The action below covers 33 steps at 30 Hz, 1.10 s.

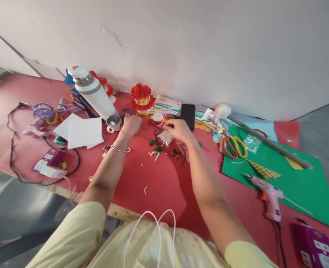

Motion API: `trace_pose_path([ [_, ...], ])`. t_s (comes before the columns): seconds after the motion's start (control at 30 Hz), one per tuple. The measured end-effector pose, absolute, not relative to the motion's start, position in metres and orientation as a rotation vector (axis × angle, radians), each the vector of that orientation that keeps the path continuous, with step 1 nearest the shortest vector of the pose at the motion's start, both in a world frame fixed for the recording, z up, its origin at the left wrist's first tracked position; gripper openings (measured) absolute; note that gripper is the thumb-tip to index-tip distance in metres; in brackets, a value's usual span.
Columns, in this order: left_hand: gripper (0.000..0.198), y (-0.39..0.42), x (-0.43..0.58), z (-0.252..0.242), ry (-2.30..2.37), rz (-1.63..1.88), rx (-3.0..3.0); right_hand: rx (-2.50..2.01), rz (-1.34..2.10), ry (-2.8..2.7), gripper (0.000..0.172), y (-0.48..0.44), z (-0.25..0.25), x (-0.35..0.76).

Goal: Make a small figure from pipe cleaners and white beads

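Observation:
My left hand (132, 124) is closed, beside a small white steel-lined cup (113, 123) and a coil of dark cord (125, 112); what its fingers hold, if anything, is hidden. Just above a clear packet of pearl beads (166, 138), my right hand (179, 129) has its thumb and fingertips together, and anything between them is too small to make out. Behind and between the hands stands a spool (157, 119) with a white label. Green leaf shapes (159, 149), loose pearls and short pale pipe-cleaner pieces (155, 155) lie on the red table cover in front.
A white flask (94, 93) and white cards (85, 133) are at left. A red-topped pipe-cleaner carousel (142, 98), pipe cleaners (168, 103) and a phone (187, 116) lie toward the wall. At right are scissors (238, 147), a pink glue gun (270, 197) and green sheet (298, 182).

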<state>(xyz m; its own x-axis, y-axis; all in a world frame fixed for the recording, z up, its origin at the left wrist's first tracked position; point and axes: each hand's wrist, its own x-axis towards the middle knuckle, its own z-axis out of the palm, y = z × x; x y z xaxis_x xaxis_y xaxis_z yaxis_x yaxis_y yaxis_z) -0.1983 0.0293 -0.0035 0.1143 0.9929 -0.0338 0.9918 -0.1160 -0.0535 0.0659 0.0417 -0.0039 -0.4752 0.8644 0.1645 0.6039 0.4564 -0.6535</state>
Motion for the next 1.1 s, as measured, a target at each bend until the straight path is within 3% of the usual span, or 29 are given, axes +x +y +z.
trace_pose_path([
  [0.13,0.024,0.028,-0.199,0.001,-2.065,-0.378,-2.423,-1.263,0.664,-2.209,0.013,0.043,-0.001,0.068],
  [0.23,0.020,0.027,-0.190,0.004,-2.054,-1.162,-2.555,-1.231,0.782,-2.137,0.013,0.044,-0.001,0.069],
  [0.37,0.026,0.026,-0.169,-0.001,-2.256,-2.297,-2.601,-1.086,1.201,-1.918,0.020,0.039,0.004,0.069],
  [0.5,0.028,0.025,-0.160,-0.008,-2.401,-2.946,-2.414,-1.016,1.393,-1.773,0.027,0.031,0.016,0.068],
  [0.7,0.023,0.026,-0.161,-0.014,-2.377,-3.203,-2.420,-0.981,1.330,-1.813,0.034,0.027,0.023,0.067],
  [1.1,0.028,0.023,-0.157,-0.010,-2.398,-3.105,-2.490,-1.000,1.331,-1.848,0.032,0.025,0.025,0.067],
])
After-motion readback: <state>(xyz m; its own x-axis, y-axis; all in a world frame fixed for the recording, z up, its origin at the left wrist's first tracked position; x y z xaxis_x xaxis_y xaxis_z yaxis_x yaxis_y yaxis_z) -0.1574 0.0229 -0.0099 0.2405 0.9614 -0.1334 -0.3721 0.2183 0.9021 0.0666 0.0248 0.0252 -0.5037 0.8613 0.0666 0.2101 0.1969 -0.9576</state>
